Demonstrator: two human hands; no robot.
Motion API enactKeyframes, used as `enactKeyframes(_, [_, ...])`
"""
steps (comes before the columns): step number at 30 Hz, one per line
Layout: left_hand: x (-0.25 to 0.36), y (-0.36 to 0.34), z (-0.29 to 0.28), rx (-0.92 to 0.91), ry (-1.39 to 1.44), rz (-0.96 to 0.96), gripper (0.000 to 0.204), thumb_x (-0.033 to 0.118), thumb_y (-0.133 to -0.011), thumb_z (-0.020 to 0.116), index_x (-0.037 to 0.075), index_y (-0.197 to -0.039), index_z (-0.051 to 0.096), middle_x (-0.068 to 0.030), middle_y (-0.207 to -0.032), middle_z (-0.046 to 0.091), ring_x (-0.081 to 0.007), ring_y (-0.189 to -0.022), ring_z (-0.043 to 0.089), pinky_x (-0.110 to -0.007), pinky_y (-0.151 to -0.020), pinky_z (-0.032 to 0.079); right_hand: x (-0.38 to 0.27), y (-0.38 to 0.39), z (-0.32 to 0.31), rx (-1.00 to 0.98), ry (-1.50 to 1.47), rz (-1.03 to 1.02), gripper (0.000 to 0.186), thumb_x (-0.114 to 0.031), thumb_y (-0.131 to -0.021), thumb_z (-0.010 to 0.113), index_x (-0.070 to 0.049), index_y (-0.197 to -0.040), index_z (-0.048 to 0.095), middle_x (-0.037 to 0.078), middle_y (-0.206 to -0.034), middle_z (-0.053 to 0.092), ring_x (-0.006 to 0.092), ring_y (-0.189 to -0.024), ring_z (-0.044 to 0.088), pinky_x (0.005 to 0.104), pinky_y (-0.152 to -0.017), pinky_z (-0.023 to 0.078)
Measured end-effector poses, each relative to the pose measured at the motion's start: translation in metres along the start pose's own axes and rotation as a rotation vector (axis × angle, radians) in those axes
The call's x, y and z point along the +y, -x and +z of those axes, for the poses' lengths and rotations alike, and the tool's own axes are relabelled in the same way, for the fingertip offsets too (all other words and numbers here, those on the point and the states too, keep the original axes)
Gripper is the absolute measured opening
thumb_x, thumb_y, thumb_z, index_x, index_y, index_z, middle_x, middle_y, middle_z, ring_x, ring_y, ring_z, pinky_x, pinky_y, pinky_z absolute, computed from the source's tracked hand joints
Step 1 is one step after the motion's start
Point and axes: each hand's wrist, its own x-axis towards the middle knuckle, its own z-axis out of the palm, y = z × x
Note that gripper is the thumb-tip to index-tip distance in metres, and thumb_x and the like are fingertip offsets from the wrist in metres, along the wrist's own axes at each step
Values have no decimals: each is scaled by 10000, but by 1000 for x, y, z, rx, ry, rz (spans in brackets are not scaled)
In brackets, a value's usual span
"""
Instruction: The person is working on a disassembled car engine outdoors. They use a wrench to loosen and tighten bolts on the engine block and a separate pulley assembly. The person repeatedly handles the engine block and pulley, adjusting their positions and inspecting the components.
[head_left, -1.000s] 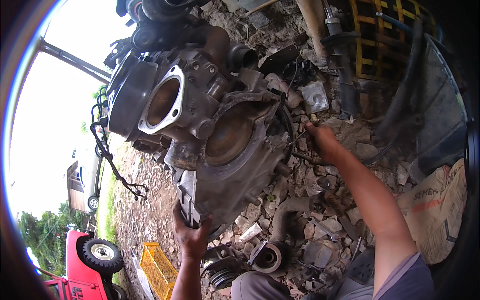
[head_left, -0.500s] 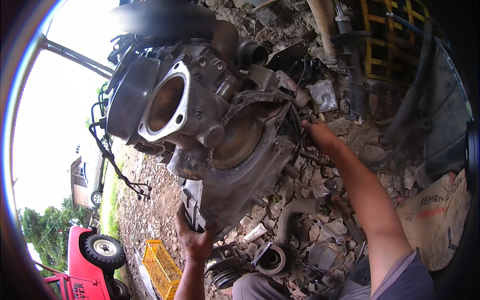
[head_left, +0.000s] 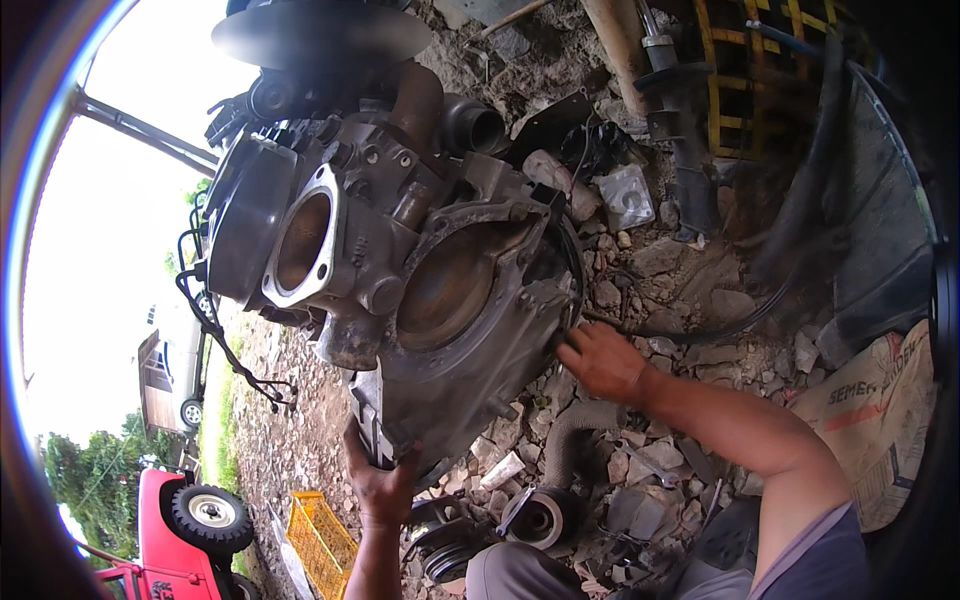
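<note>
A grimy cast-metal engine assembly [head_left: 440, 380] fills the middle, with a bright three-hole flange [head_left: 325, 255] around a round opening and a larger round recess below it at the right. My left hand [head_left: 385, 475] grips the housing's lower left edge, thumb and fingers around it. My right hand [head_left: 605, 360] is curled against the housing's right edge, beside a black hose or cable; its fingertips are partly hidden, so what they hold cannot be made out. A ribbed hose [head_left: 565, 450] and a round pulley-like part [head_left: 540, 515] lie below on the stones.
Rubble ground holds a wrench [head_left: 655, 455], a paper sack [head_left: 865, 420] and a strut [head_left: 685, 180]. A yellow grid crate [head_left: 735, 120] and dark panel [head_left: 880, 200] stand at right. A yellow basket [head_left: 320, 540], red vehicle [head_left: 160, 560] and white vehicle [head_left: 180, 360] are at left.
My right hand has moved down along the housing's right edge, from beside the upper stones to just above the ribbed hose. My left hand stays on the lower left edge.
</note>
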Motion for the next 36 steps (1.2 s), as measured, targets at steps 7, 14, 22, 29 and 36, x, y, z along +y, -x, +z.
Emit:
enactKeyframes(7, [-10, -1, 0, 25, -33, 30, 800, 178, -701, 769, -29, -1356, 359, -165, -1214, 512, -249, -1129, 498, -363, -992, 391, -2, 1, 4, -84, 17, -30, 264, -131, -830, 519, -72, -1087, 541, 127, -973, 569, 262, -971, 574, 398, -858, 424])
enactKeyframes(14, [-10, -1, 0, 33, -68, 48, 821, 196, -677, 771, -38, -1354, 370, -175, -1210, 521, -259, -1122, 505, -370, -990, 394, 6, 5, -7, 359, -761, 528, 237, -237, -973, 466, -40, -1072, 554, 151, -905, 576, 251, -808, 587, 384, -701, 459])
enactKeyframes(22, [-15, 0, -3, 39, -23, 15, 836, 207, -682, 789, -31, -1363, 368, -178, -1215, 518, -260, -1123, 512, -368, -989, 400, 71, -33, -21, 476, -1743, 1168, 202, -238, -985, 472, -93, -847, 504, 15, -680, 482, 154, -544, 419, 320, -491, 337])
enactKeyframes(29, [-7, -1, -1, 33, -75, 20, 835, 213, -675, 794, -30, -1356, 376, -177, -1196, 529, -258, -1104, 524, -368, -968, 415, 88, -37, -5, 386, -1858, 1214, 157, -220, -983, 456, -138, -851, 477, -27, -644, 399, 131, -553, 375, 301, -516, 319])
enactKeyframes(36, [-7, 0, 0, 41, 10, 7, 860, 223, -669, 795, -48, -1358, 358, -169, -1189, 523, -247, -1094, 523, -362, -964, 415, 96, -50, 16, 343, -1956, 1183, 177, -251, -992, 450, -147, -849, 467, -27, -647, 384, 129, -574, 382, 289, -531, 312])
